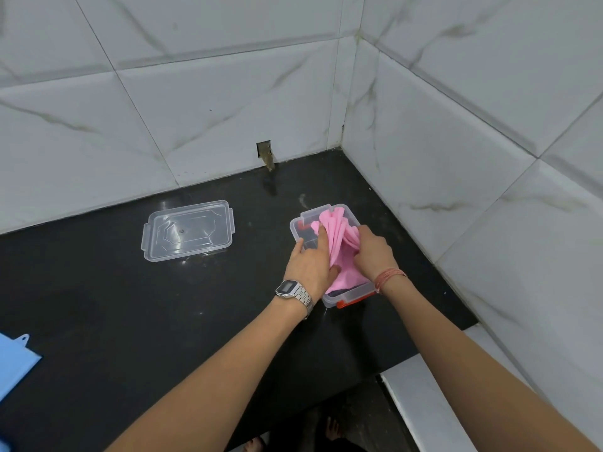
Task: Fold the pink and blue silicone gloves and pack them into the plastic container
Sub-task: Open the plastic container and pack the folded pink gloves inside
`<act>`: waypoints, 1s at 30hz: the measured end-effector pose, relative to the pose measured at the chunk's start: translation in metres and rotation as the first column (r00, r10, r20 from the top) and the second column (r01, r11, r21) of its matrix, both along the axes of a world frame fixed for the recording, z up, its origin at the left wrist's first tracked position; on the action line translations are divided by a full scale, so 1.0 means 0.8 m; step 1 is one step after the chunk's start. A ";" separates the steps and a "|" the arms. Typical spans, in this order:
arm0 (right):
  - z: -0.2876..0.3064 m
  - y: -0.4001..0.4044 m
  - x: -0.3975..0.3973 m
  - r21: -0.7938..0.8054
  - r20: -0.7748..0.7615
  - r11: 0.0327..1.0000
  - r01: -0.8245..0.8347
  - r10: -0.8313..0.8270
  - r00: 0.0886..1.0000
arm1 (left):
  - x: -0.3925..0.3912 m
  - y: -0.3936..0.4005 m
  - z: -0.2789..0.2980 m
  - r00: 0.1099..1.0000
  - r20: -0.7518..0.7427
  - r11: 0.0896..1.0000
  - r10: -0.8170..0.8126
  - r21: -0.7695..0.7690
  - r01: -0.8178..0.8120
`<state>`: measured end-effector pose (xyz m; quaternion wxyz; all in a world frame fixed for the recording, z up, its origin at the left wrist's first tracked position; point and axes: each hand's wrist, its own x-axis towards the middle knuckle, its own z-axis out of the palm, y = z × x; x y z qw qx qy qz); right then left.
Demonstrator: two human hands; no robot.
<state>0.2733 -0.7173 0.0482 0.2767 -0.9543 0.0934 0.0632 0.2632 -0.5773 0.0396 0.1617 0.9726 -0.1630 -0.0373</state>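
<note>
A clear plastic container (297,227) with an orange latch stands on the black counter near the right wall. The pink silicone glove (339,236) lies folded in it, its fingers sticking up over the far rim. My left hand (310,259) presses on the glove's left side, with the index finger stretched along it. My right hand (375,252) grips the glove's right side from above. The blue glove (16,363) lies flat at the counter's left edge, partly out of view.
The container's clear lid (188,230) lies flat on the black counter (130,321) to the left of the container. White marble-look tiled walls close the counter at the back and right. A small hole in the back wall (265,151) is above the counter. Bare feet show below.
</note>
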 end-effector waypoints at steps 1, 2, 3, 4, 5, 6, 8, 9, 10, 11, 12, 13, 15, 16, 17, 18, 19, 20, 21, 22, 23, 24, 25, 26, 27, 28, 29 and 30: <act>-0.003 0.003 0.001 -0.013 -0.003 1.000 -0.002 0.002 1.000 | 0.000 -0.002 -0.001 1.000 0.003 1.000 -0.001 0.014 0.001; -0.007 0.005 0.002 -0.015 -0.006 1.000 -0.004 0.003 1.000 | 0.000 -0.004 -0.002 1.000 0.013 1.000 -0.004 0.027 0.004; -0.010 0.007 0.003 -0.011 -0.008 1.000 -0.003 0.003 1.000 | -0.001 -0.006 -0.003 1.000 0.025 0.999 -0.007 0.042 0.006; -0.014 0.009 0.003 -0.002 -0.011 1.000 -0.001 0.001 1.000 | -0.002 -0.008 -0.004 0.999 0.034 0.999 -0.007 0.054 0.005; -0.018 0.009 0.003 0.010 -0.010 1.000 0.000 0.000 1.000 | -0.002 -0.010 -0.006 0.999 0.040 0.998 -0.007 0.061 0.004; -0.022 0.009 0.002 0.020 -0.008 1.000 0.003 -0.003 1.000 | -0.002 -0.011 -0.007 0.999 0.045 0.998 -0.009 0.067 0.006; -0.028 0.009 0.001 0.005 -0.005 1.000 0.003 -0.003 1.000 | -0.002 -0.015 -0.009 0.999 0.052 0.995 -0.010 0.097 0.005; -0.030 0.009 0.000 -0.018 -0.008 1.000 -0.003 0.003 1.000 | -0.002 -0.016 -0.009 0.999 0.041 0.993 0.001 0.119 -0.006; -0.032 0.008 0.000 -0.034 -0.012 0.999 -0.011 0.011 1.000 | -0.002 -0.017 -0.009 1.000 0.020 0.990 0.021 0.137 -0.024; -0.033 0.008 0.000 -0.037 -0.011 0.999 -0.019 0.019 1.000 | -0.003 -0.018 -0.009 0.999 -0.002 0.988 0.047 0.144 -0.046; -0.033 0.008 -0.001 -0.027 -0.010 0.999 -0.026 0.026 1.000 | -0.003 -0.018 -0.009 0.997 -0.017 0.988 0.069 0.138 -0.066; -0.033 0.009 0.000 0.001 -0.006 1.000 -0.022 0.022 1.000 | -0.004 -0.019 -0.009 0.996 -0.023 0.989 0.089 0.122 -0.085; -0.033 0.010 0.002 0.033 0.002 0.999 0.004 -0.004 1.000 | -0.005 -0.017 -0.007 0.992 -0.025 0.990 0.126 0.074 -0.124; -0.033 0.010 0.002 0.008 0.007 1.000 -0.004 0.004 1.000 | -0.006 -0.016 -0.005 0.990 -0.023 0.989 0.139 0.053 -0.138; -0.034 0.011 0.003 -0.022 0.009 1.000 -0.011 0.011 1.000 | -0.007 -0.015 -0.004 0.990 -0.015 0.989 0.144 0.041 -0.143; -0.035 0.011 0.003 -0.035 0.016 0.999 -0.003 0.003 1.000 | -0.007 -0.014 -0.004 0.990 -0.001 0.989 0.142 0.040 -0.142; -0.036 0.011 0.003 -0.032 0.025 0.999 0.013 -0.012 1.000 | -0.007 -0.012 -0.004 0.990 0.013 0.989 0.139 0.049 -0.140; -0.037 0.011 0.003 -0.024 0.030 0.999 0.027 -0.027 0.999 | -0.006 -0.010 -0.005 0.990 0.021 0.988 0.138 0.066 -0.139; -0.037 0.011 0.003 -0.017 0.033 0.999 0.041 -0.040 0.999 | -0.004 -0.008 -0.005 0.990 0.020 0.987 0.138 0.085 -0.139; -0.037 0.011 0.003 -0.015 0.034 0.998 0.055 -0.054 0.998 | -0.002 -0.007 -0.005 0.990 0.014 0.985 0.138 0.103 -0.139; -0.036 0.011 0.002 -0.022 0.034 0.998 0.060 -0.059 0.998 | 0.001 -0.006 -0.005 0.991 0.005 0.984 0.137 0.117 -0.137; -0.036 0.011 0.002 -0.037 0.037 0.998 0.053 -0.052 0.998 | 0.003 -0.005 -0.004 0.991 -0.004 0.983 0.136 0.128 -0.134; -0.036 0.012 0.001 -0.055 0.044 0.998 0.043 -0.040 0.998 | 0.004 -0.005 -0.002 0.991 -0.011 0.982 0.133 0.135 -0.130; -0.035 0.012 0.001 -0.074 0.057 0.997 0.028 -0.023 0.998 | 0.006 -0.006 0.000 0.992 -0.012 0.981 0.129 0.145 -0.126; -0.034 0.012 0.001 -0.089 0.072 0.996 0.008 -0.002 0.997 | 0.008 -0.007 0.001 0.992 -0.007 0.980 0.125 0.158 -0.122; -0.033 0.013 0.000 -0.105 0.086 0.994 -0.019 0.028 0.996 | 0.010 -0.010 0.002 0.993 0.004 0.977 0.120 0.174 -0.119; -0.031 0.014 0.000 -0.121 0.099 0.991 -0.050 0.063 0.993 | 0.010 -0.013 0.004 0.993 0.017 0.974 0.114 0.194 -0.115; -0.029 0.015 -0.001 -0.130 0.115 0.988 -0.080 0.095 0.989 | 0.010 -0.016 0.005 0.994 0.029 0.971 0.109 0.213 -0.112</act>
